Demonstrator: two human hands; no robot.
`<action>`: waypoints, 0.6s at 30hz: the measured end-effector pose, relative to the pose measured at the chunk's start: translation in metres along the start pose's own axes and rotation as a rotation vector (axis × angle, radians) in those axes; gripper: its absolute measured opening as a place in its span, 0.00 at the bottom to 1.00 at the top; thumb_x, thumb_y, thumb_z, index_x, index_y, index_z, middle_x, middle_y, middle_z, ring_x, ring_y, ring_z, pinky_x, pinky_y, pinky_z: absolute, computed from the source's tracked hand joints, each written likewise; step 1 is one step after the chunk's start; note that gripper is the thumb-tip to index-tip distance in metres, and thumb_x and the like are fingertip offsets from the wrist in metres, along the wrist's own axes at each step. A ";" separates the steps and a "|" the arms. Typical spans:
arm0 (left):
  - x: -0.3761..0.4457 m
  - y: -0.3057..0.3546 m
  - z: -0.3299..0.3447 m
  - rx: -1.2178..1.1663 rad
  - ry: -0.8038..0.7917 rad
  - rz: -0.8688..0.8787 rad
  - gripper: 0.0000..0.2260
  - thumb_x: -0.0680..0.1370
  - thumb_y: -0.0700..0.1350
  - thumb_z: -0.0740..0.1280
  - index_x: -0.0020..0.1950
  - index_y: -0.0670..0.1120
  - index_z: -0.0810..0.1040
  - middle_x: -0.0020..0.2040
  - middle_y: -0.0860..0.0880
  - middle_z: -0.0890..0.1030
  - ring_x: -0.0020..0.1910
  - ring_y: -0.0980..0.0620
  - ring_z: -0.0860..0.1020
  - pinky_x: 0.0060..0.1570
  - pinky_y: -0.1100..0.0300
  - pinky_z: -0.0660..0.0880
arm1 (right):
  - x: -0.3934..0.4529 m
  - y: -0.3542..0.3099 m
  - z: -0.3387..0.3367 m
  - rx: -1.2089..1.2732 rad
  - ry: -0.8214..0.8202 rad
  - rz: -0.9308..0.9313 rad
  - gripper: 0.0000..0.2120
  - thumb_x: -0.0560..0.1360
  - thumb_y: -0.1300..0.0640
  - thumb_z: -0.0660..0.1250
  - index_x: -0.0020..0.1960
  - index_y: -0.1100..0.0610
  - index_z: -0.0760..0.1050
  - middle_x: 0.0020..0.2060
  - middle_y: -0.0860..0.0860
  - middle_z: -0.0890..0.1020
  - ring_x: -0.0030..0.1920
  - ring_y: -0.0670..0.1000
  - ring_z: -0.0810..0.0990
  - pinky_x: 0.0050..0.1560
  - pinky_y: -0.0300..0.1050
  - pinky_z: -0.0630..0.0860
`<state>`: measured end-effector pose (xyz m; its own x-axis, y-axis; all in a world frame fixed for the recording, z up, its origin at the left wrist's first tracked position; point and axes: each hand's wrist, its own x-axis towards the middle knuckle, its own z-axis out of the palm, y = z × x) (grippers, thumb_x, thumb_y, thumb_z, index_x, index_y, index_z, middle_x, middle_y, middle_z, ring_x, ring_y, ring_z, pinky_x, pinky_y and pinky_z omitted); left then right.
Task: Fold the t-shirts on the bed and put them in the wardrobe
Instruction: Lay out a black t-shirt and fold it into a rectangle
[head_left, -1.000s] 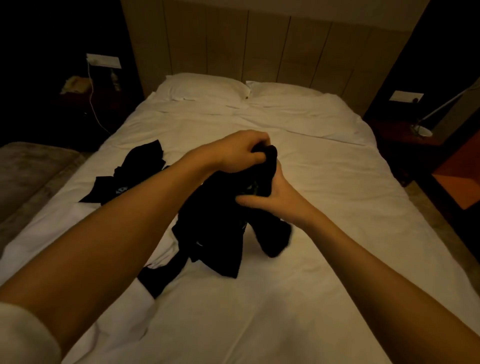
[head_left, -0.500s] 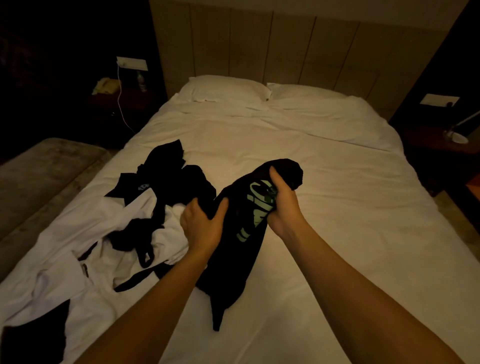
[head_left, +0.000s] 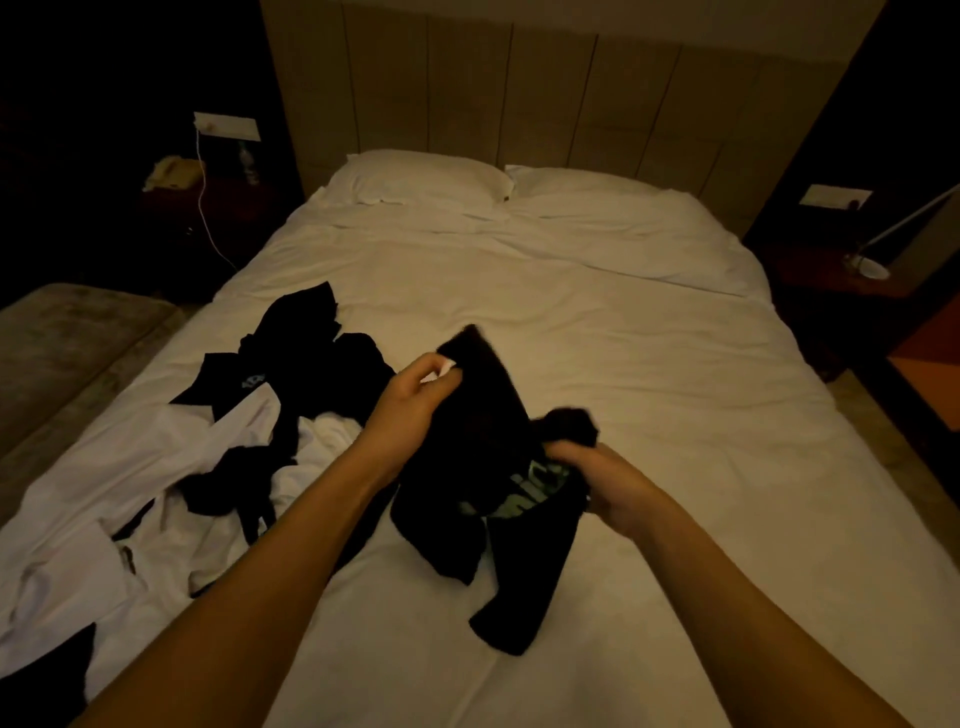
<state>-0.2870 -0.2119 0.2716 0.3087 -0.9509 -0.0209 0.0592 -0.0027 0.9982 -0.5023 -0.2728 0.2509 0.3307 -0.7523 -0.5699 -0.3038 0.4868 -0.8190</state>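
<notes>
Far left: nightstand (head_left: 208, 208) with a phone (head_left: 171, 174) and a hanging white cable (head_left: 208, 218), dim, not task-related. Left half of the bed (head_left: 649, 364): a heap of clothes (head_left: 249, 441), black and white garments tangled together, unfolded, apparently still waiting their turn. How many shirts are in it I cannot tell.

Centre: left hand (head_left: 415, 395) raised above the sheet, forearm reaching in from bottom left, wrist slightly bent, fingers curled with fingertips pinching the upper edge of the black t-shirt (head_left: 483, 467). A small white bit, maybe a label, shows at the fingertips; likely the collar is being found to orient the shirt.

Black t-shirt hangs bunched between both hands, lower end trailing onto the bed, green-white print partly showing near the right grip. Not spread flat, no fold made yet. Judgement: early stage, sorting out the first shirt before laying it down.

Right hand (head_left: 597, 483) lower and nearer, forearm in from bottom right, fingers closed round a bunch of the same shirt next to the print, holding it so the cloth can be pulled open.

Right: two pillows (head_left: 426, 179) at the headboard, lamp (head_left: 872, 260) on the far-right stand. Wardrobe not in view.
</notes>
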 end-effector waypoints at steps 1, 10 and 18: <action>0.000 0.009 0.004 0.068 -0.073 0.025 0.09 0.82 0.44 0.65 0.42 0.49 0.77 0.35 0.46 0.79 0.36 0.48 0.78 0.37 0.59 0.72 | -0.003 -0.005 -0.007 -0.263 -0.001 0.005 0.24 0.74 0.49 0.71 0.66 0.59 0.74 0.56 0.56 0.81 0.52 0.51 0.80 0.45 0.43 0.76; -0.019 0.080 0.042 0.512 -0.430 0.311 0.05 0.81 0.43 0.66 0.51 0.44 0.80 0.46 0.44 0.80 0.46 0.40 0.79 0.47 0.47 0.76 | -0.047 -0.079 -0.026 -0.483 -0.319 -0.657 0.14 0.76 0.55 0.72 0.60 0.54 0.76 0.53 0.52 0.82 0.53 0.49 0.82 0.54 0.46 0.79; -0.032 0.043 -0.006 1.233 -0.199 0.122 0.20 0.76 0.48 0.72 0.67 0.56 0.73 0.65 0.48 0.71 0.61 0.46 0.74 0.59 0.47 0.75 | -0.053 -0.053 -0.038 -0.670 0.002 -0.787 0.08 0.74 0.57 0.72 0.42 0.53 0.73 0.36 0.48 0.78 0.37 0.48 0.77 0.38 0.44 0.70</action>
<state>-0.2886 -0.1800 0.3150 0.0949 -0.9952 -0.0229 -0.9186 -0.0964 0.3832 -0.5380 -0.2756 0.3275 0.6498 -0.7519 0.1113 -0.4377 -0.4898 -0.7540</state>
